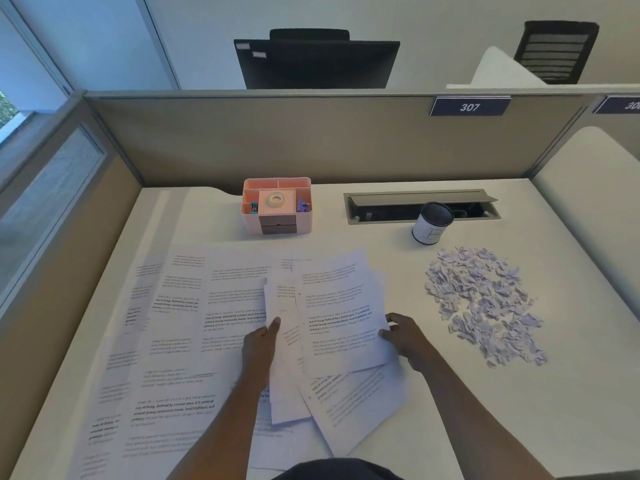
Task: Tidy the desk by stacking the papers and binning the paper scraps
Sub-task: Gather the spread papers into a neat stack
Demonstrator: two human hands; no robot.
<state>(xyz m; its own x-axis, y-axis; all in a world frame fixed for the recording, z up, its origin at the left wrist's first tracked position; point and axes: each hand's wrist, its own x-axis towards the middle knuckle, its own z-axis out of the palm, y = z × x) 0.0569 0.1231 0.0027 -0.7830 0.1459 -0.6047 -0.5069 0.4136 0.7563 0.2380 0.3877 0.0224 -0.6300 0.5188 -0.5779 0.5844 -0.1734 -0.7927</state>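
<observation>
Soft, cool daylight is coming in from the window [14, 109] on your left. The whole scene sits a touch dim, with no hard glare anywhere. Your papers [180, 323] pick up a bluish cast. Shadows are faint and soft-edged. Print near the centre reads fairly sharp, but toward the left and bottom edges it smears into blur. The wide lens splays the desk [450, 410] sides outward and leans the window frame.

Two arms in view, uncovered from wrist to frame edge. The left hand [258, 344] and right hand [403, 336] are bare. A dark garment [337, 471], navy or black, shows at bottom centre.
</observation>
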